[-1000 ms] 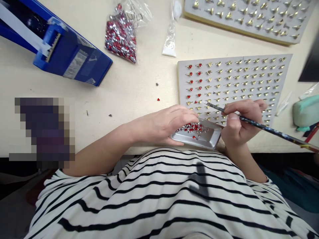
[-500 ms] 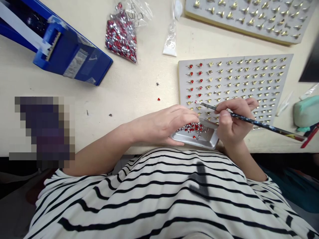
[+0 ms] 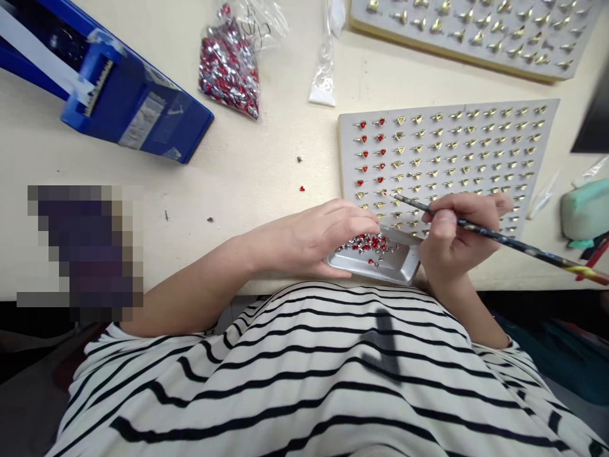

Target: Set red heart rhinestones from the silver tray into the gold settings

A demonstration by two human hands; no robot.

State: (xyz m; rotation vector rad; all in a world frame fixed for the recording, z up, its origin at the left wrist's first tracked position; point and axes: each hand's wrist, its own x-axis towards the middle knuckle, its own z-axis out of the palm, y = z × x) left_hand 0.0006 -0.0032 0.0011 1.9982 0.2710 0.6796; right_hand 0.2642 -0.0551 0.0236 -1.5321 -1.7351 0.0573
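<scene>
My left hand (image 3: 323, 238) grips a shallow silver metal tray (image 3: 375, 268), with its fingers over the tray's far rim. A heap of red heart and silver rhinestones (image 3: 366, 244) lies in the tray. My right hand (image 3: 457, 235) holds a dark speckled pencil-like stick (image 3: 495, 236) like a pen, its fine tip over a grey board (image 3: 347, 136). That board carries rows of small gold settings (image 3: 440, 149), and the left columns have red hearts set in them. The hands hide the board's lower edge.
A bag of red and silver rhinestones (image 3: 228, 76) and a small plastic bag with white powder (image 3: 322, 94) lie at the back. A blue plastic box (image 3: 136, 105) sits at back left, a second gold-filled board (image 3: 476, 32) at top right, and a green pouch (image 3: 585, 216) at right.
The stick's tip has moved right, away from the red-set column, and my right hand sits slightly lower. My left hand and the tray have stayed in place.
</scene>
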